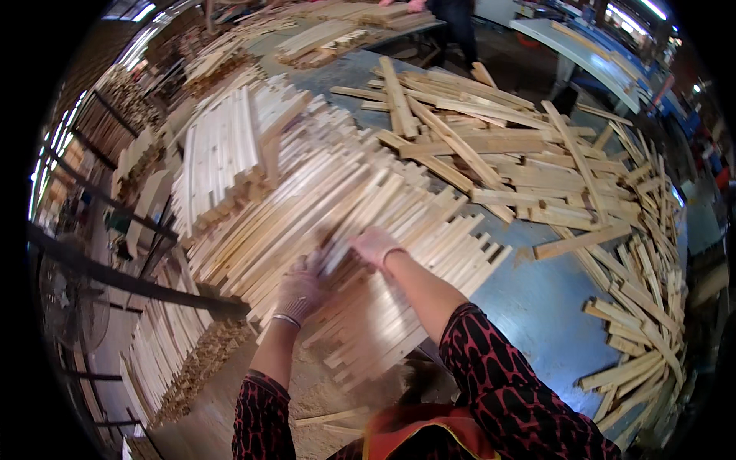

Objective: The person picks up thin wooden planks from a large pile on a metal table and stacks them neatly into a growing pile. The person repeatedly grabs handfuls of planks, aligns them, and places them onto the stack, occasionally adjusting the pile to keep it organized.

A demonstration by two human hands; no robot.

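Side by side, many pale wooden strips [287, 211] cover the near part of a grey metal table, their ends uneven. Both my hands wear thin pale gloves and work over the middle of this layer. My left hand [301, 290] is closed about the near end of a blurred wooden strip [331, 251]. Just right of it and a little farther off, my right hand [373, 247] is curled at the same strip, its fingertips partly hidden. Motion smears the wood between the hands.
A loose heap of wooden sticks [529, 157] lies across the far right of the metal table [529, 307] and along its right edge. Stacked strips [218, 157] rise at the far left. A dark metal bar [130, 277] crosses the left side. Another person [454, 34] stands beyond the table.
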